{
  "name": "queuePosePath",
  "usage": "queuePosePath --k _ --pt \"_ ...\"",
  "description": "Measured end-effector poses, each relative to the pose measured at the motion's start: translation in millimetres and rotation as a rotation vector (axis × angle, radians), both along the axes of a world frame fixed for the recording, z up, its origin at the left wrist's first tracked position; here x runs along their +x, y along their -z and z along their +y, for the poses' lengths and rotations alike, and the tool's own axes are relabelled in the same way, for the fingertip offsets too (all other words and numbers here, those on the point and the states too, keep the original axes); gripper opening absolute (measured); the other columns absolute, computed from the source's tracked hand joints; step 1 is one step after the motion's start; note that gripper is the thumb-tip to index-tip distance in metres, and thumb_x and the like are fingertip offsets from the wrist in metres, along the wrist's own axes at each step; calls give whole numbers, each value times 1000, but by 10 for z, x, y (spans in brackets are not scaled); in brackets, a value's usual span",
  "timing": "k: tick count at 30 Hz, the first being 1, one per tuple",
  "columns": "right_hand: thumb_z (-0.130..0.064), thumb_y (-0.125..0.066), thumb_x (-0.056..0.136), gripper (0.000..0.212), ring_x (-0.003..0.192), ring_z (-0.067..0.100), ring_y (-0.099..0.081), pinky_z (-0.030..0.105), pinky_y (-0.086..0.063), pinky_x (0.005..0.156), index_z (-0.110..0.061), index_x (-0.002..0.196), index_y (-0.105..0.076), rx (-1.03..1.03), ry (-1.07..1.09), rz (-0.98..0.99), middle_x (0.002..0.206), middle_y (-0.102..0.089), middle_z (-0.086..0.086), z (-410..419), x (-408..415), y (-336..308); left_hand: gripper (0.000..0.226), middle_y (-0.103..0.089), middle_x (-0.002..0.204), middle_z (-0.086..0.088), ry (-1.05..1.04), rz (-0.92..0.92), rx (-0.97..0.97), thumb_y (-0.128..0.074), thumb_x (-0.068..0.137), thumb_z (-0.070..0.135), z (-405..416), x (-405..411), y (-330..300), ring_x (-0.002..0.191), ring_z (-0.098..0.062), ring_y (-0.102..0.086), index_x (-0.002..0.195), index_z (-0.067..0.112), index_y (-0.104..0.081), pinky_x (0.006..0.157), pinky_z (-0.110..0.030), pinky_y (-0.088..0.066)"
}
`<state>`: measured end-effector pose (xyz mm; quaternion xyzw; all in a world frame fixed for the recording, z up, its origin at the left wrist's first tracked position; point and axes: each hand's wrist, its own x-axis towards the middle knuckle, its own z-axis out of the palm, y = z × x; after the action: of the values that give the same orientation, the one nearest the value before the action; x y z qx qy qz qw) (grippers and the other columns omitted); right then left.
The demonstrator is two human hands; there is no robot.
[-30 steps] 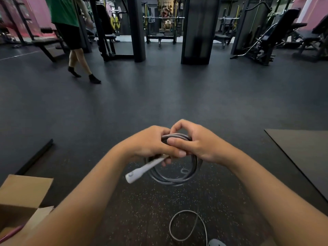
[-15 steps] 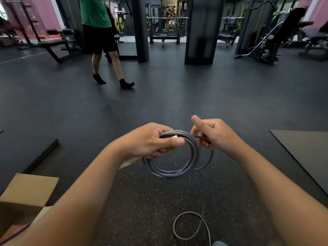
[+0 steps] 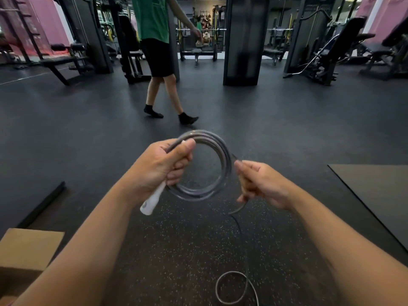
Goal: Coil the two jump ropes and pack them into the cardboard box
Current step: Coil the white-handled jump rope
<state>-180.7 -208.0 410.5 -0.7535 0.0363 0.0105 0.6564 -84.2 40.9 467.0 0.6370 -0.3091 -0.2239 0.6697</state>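
Note:
A grey jump rope (image 3: 220, 164) is wound into a round coil of several loops, held upright in front of me. My left hand (image 3: 161, 166) is closed around the coil's left side together with the rope's white handle (image 3: 153, 200), which sticks out below the fist. My right hand (image 3: 262, 184) grips the loose rope just right of the coil. From it the free end (image 3: 234, 286) drops to the floor and curls into a loop. The cardboard box (image 3: 24, 259) stands at the lower left with a flap up. A second rope is not clearly visible.
A person in a green shirt and black shorts (image 3: 159, 62) walks across the gym floor just beyond the coil. A dark mat (image 3: 375, 195) lies to the right and a black bar (image 3: 42, 204) to the left. Weight benches and machines (image 3: 326, 56) line the back.
My hands have moved apart and risen, tilting the coil upright and wider. The white handle shows below my left fist again. The person in green has walked to the right.

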Motion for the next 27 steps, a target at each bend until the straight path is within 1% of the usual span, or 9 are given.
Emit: queuePosePath --k 2,5,9,11,13,17,20,24,27 --pt "-34 -57 101 29 58 16 -36 29 -46 59 -7 91 -57 200 29 -99 66 -36 1 23 9 -82 30 -37 56 7 -95 114 -178 -63 88 42 -37 43 45 39 -5 -30 80 14 -55 38 -19 -25" --pt "-17 -54 103 18 61 17 -53 27 -43 57 -8 109 -69 237 127 -205 76 -64 7 101 27 -75 34 -34 55 10 -204 291 -382 -65 84 47 -179 10 124 38 -3 -29 81 17 -52 36 -17 -27" --pt "-34 -65 98 23 41 20 -48 37 -54 54 -12 95 -71 -74 385 -269 49 -56 0 136 67 11 40 -33 53 11 -219 484 -556 -64 80 56 -330 -77 132 35 -2 -30 79 19 -49 34 -15 -27" --pt "-45 -72 90 40 40 14 -40 41 -62 63 -8 76 -64 -110 475 -243 48 -47 -3 34 88 30 40 -33 53 11 -214 483 -569 -63 83 57 -324 -74 94 35 -3 -30 77 20 -49 35 -15 -27" --pt "-47 -75 86 39 50 13 -39 38 -58 61 -14 69 -63 -48 433 -185 56 -44 -2 -65 88 41 41 -32 54 12 -229 472 -577 -59 89 57 -304 -73 58 36 -3 -29 75 21 -48 36 -15 -25" --pt "-18 -59 103 15 55 17 -47 30 -46 52 -11 107 -71 14 282 -182 72 -69 5 45 63 35 44 -30 55 11 -317 590 -767 -53 95 60 -345 -136 65 39 -5 -27 72 22 -46 39 -15 -27" --pt "-30 -50 107 18 43 18 -41 30 -42 42 -24 115 -65 62 348 -183 67 -70 11 354 62 63 46 -28 55 11 -418 643 -820 -50 96 61 -476 -239 151 42 -6 -27 72 23 -43 41 -16 -30" --pt "-63 -40 100 42 48 16 -45 24 -31 42 -29 117 -56 358 320 -128 74 -66 2 924 9 61 52 -28 56 8 -500 674 -779 -43 96 68 -600 -298 237 47 -11 -32 71 23 -38 42 -20 -42" --pt "-66 -50 91 46 50 10 -49 24 -34 42 -25 111 -55 384 347 -173 73 -60 -7 1183 -87 -7 55 -39 59 6 -546 598 -701 -42 93 73 -650 -278 323 55 -15 -44 69 24 -41 60 -30 -53"
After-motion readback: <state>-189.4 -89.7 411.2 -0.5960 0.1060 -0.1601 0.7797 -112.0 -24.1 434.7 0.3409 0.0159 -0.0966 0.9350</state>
